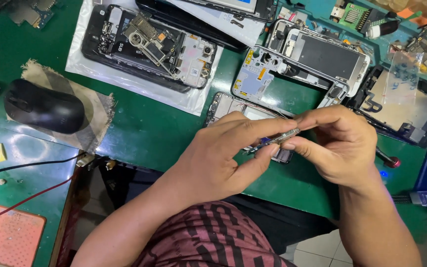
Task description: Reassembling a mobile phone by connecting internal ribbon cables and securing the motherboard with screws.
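Metal strip (278,139), thin and silvery, is pinched between left hand (218,158) and right hand (334,143), held above the green counter (144,128); several opened phones (one (149,47) on plastic) lie unassembled.

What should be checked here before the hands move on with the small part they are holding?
1. Part held by both hands: ok. The left hand and right hand pinch a thin metal part between fingertips.
2. Part clear of the bench: ok, it is held above the green mat.
3. Part's face and condition: cannot tell, fingers cover most of it.
4. Opened phone under the hands: cannot tell, mostly hidden.
5. Other opened phones resting flat: ok.
6. Mouse out of the way: ok, on a cloth far left.
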